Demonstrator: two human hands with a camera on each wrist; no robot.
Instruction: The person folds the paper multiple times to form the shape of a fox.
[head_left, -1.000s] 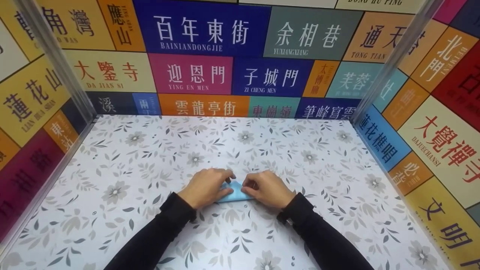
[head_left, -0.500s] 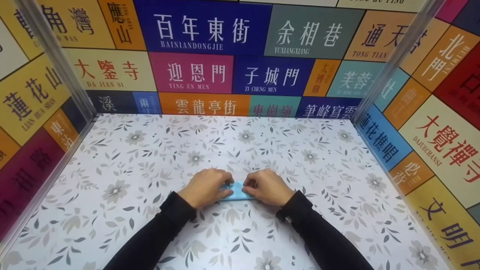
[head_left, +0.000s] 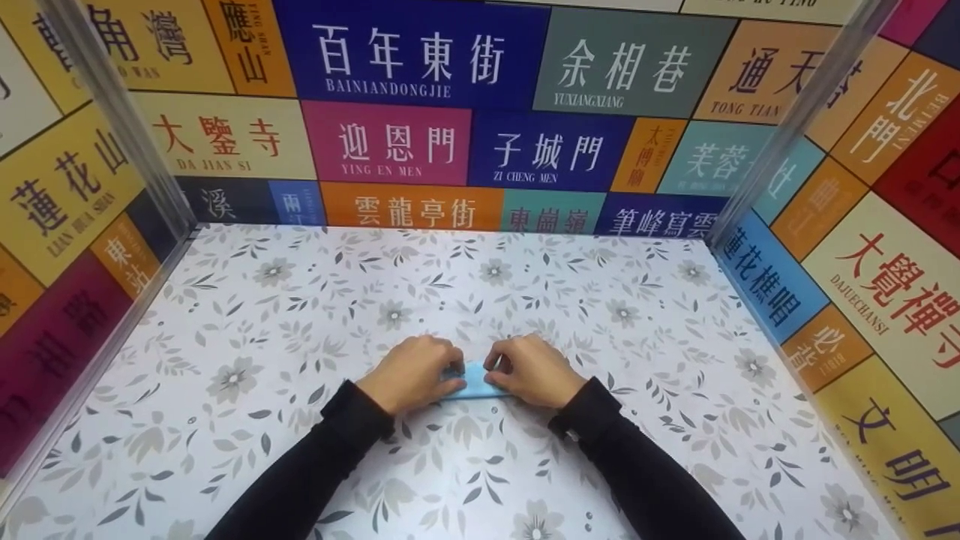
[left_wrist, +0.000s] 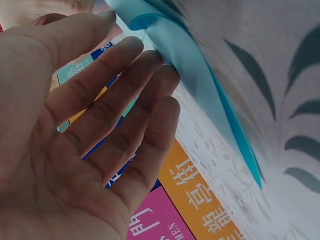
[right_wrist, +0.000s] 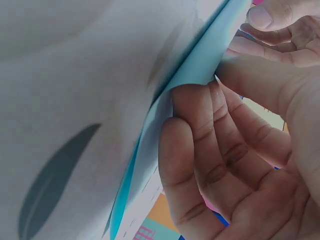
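A folded sheet of light-blue paper (head_left: 475, 382) lies on the table in front of me, between my two hands. My left hand (head_left: 415, 375) holds its left part, thumb on the near side and fingers behind. My right hand (head_left: 541, 373) pinches the right part. In the left wrist view the paper (left_wrist: 182, 62) curls over at its upper edge, beside the thumb and fingertips of the left hand (left_wrist: 95, 115). Seen from the right wrist, the right hand (right_wrist: 245, 145) has its thumb on the turned-over flap of paper (right_wrist: 200, 62), with fingers tucked under it.
The table (head_left: 337, 300) carries a white covering printed with grey flowers and leaves. Panels of coloured signs with Chinese characters form a back wall (head_left: 397, 142) and side walls, with clear strips (head_left: 802, 127) at the corners.
The paper's pointed top has come down, and its visible part is now a flatter band. Both hands stay nearly in place, their fingers shifting slightly.
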